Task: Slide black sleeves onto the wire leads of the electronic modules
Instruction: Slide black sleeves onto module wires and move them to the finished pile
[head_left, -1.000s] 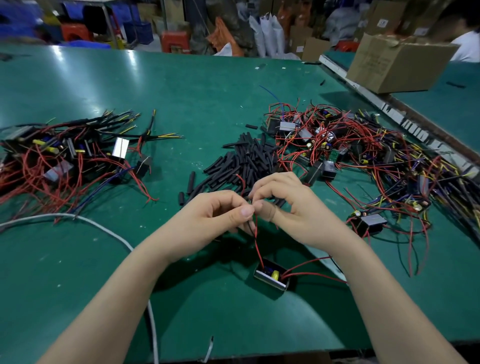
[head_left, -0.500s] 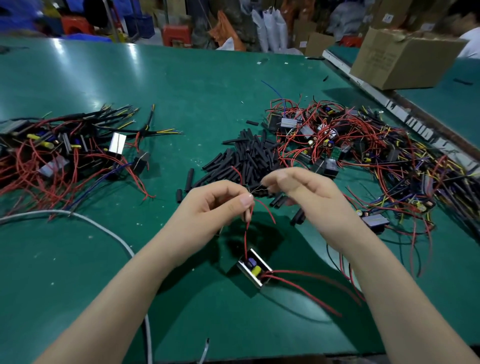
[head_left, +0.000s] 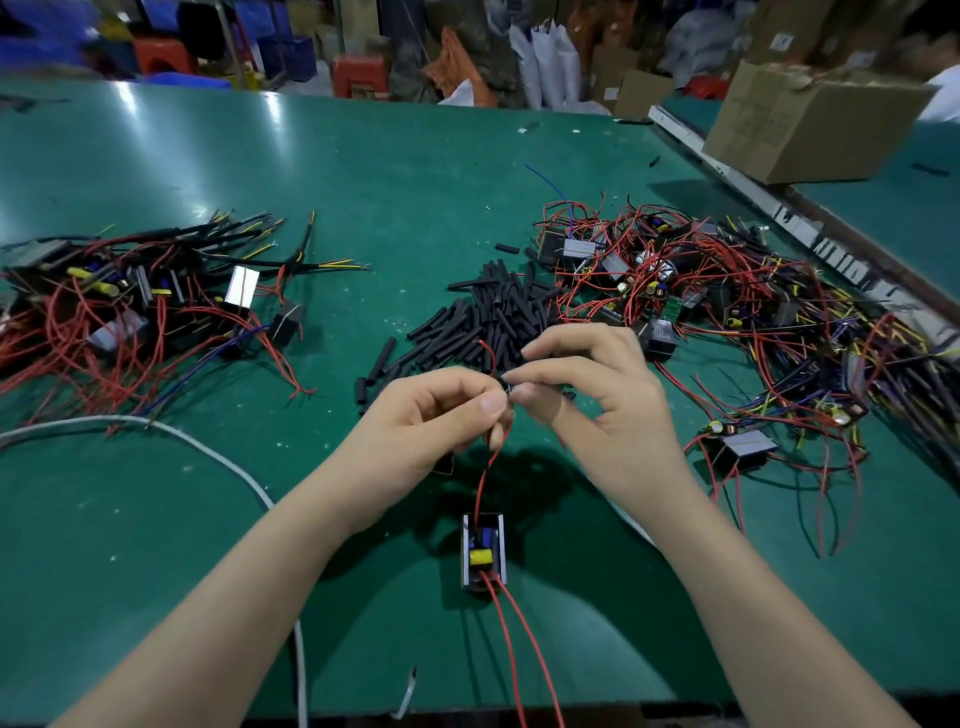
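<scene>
Left hand (head_left: 441, 415) pinched thin red lead (head_left: 483, 483); right hand (head_left: 587, 389) pinched short black sleeve (head_left: 505, 383) at its tip. I judged most modules (head_left: 727, 322) unsleeved.

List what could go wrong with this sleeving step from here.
1. The left hand pinches the red lead while the module lies loose on the table; a tug may drag or flip it.
2. The right hand works a small sleeve at the lead's tip; it may slip and drop among the sleeve pile.
3. The module's two rear leads trail off the table edge and may snag on the forearms.
</scene>
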